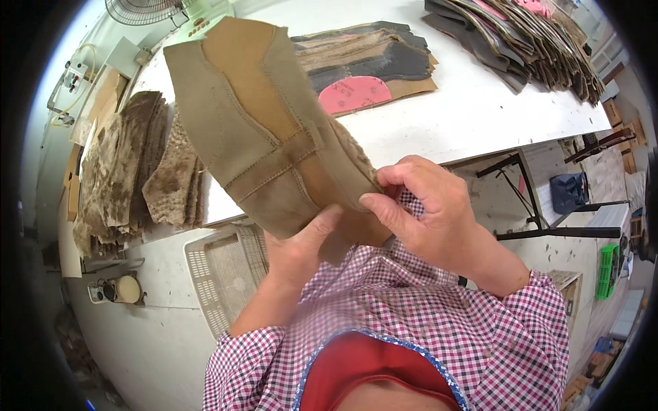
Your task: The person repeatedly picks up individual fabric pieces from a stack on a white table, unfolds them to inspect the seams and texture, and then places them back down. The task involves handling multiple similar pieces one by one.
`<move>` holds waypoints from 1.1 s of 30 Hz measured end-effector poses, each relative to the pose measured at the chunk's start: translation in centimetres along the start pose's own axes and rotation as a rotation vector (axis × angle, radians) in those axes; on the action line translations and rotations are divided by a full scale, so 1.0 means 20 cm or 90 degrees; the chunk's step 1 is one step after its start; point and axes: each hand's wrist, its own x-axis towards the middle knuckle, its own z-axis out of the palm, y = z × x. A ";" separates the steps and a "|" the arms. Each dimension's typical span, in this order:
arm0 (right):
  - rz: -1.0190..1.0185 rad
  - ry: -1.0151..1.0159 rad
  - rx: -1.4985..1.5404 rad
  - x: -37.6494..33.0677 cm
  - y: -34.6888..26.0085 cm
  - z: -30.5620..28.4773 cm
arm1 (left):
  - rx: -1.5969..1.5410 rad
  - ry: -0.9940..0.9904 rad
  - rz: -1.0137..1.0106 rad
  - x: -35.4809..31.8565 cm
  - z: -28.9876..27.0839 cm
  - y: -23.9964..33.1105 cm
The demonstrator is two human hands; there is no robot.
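Note:
A stitched boot upper, olive-brown with tan panels and seams running along and across it, is held up in front of me. Fuzzy brown lining shows along its right edge. My left hand grips the lower end, thumb on the outer face and the other fingers hidden behind. At the lower right edge, my right hand pinches the border between thumb and curled fingers. The upper's top end reaches over the white table and covers part of it.
Fuzzy brown pieces are stacked at the table's left edge. Behind the upper lie layered dark and tan pieces with a pink rounded patch. A large dark pile is far right. A pale plastic basket stands below the table.

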 end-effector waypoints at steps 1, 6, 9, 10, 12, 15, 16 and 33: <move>-0.022 0.006 -0.001 0.00 0.00 0.00 | -0.009 0.001 -0.011 -0.01 0.00 -0.01; -0.069 0.029 0.037 -0.04 0.02 0.02 | -0.017 -0.008 -0.053 -0.02 0.02 -0.01; -0.052 0.033 0.071 -0.04 0.05 0.03 | 0.008 -0.019 -0.053 -0.02 0.01 -0.01; -0.053 0.040 0.054 -0.03 0.04 0.03 | 0.022 -0.021 -0.046 -0.02 0.01 -0.01; -0.054 0.053 0.020 -0.01 0.02 0.03 | 0.026 -0.024 -0.050 -0.02 0.01 -0.01; -0.094 0.045 -0.006 -0.02 0.01 0.03 | 0.026 -0.030 -0.071 -0.05 0.04 -0.02; -0.086 0.044 0.019 -0.03 0.01 0.02 | 0.044 -0.030 -0.072 -0.05 0.05 0.00; 0.012 0.074 0.151 -0.03 -0.01 -0.02 | 0.069 -0.100 -0.149 -0.07 0.11 -0.04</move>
